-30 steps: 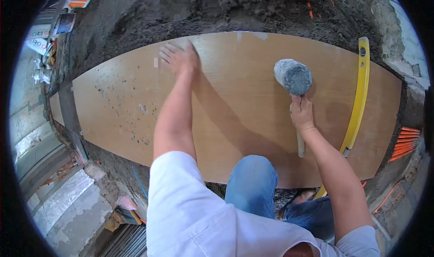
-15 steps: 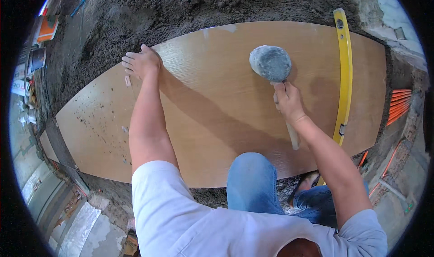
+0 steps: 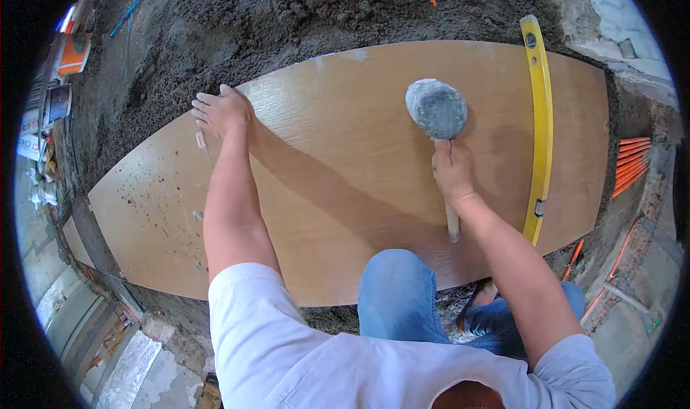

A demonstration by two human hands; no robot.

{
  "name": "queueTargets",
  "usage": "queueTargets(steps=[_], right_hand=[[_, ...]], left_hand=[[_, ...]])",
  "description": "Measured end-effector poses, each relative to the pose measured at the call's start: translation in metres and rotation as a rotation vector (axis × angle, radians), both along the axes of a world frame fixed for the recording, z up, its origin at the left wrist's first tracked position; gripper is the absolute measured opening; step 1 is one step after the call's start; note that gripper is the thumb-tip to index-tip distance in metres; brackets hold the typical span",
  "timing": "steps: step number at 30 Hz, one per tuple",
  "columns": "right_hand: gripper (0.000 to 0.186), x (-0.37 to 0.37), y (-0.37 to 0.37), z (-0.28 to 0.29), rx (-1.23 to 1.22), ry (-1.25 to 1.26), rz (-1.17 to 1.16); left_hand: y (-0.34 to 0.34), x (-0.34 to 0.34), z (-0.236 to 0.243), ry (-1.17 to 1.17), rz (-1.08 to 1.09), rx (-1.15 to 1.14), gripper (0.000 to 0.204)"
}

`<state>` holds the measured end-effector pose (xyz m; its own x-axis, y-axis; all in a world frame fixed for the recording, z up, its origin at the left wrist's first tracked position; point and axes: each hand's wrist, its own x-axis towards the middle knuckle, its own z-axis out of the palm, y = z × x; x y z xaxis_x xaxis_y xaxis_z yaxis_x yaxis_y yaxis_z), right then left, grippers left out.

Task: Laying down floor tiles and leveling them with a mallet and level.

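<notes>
A large wood-coloured floor tile with a glossy grain lies in front of me. At its far left edge my left hand rests with fingers spread, partly over the grey mortar. My right hand is wrapped round the pale handle of a rubber mallet, whose round grey-white head is over the right-centre of the tile. I cannot tell whether the head touches the surface. To the right, a yellow spirit level lies lengthwise across the tile. A small pinkish tile spacer sits near my left wrist.
Rough damp mortar borders the tile's far side. Dark crumbs are scattered over the tile's left part. Orange pipes stick out at the right, and my knee is at the near edge. Boxes and bags stand far left.
The mallet's head has shifted slightly right and nearer, its handle end slightly left. My left hand stays at the tile's edge. The whole view has moved a little.
</notes>
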<state>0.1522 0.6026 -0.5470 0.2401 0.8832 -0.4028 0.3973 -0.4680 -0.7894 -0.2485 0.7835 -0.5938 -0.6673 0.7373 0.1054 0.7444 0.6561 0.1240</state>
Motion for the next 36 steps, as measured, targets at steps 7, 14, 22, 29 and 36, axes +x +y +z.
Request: queueTargets(steps=[7, 14, 22, 29, 36], right_hand=[[0.056, -0.024, 0.010, 0.002, 0.223, -0.315, 0.144], [0.053, -0.008, 0.015, 0.018, 0.020, -0.398, 0.157], [0.036, -0.001, 0.018, -0.018, -0.018, 0.064, -0.021], [0.040, 0.005, 0.016, -0.002, 0.073, 0.160, -0.002], [0.034, 0.012, 0.009, 0.002, 0.039, 0.324, 0.096]], left_hand=[[-0.048, -0.004, 0.017, -0.112, -0.400, 0.224, 0.068], [-0.233, 0.150, 0.014, -0.261, -0.717, -0.010, 0.074], [-0.282, 0.169, 0.024, -0.239, -0.490, 0.031, 0.074], [-0.402, 0.159, 0.019, -0.154, -0.158, -0.038, 0.079], [-0.415, 0.053, 0.013, -0.102, 0.149, 0.124, 0.084]])
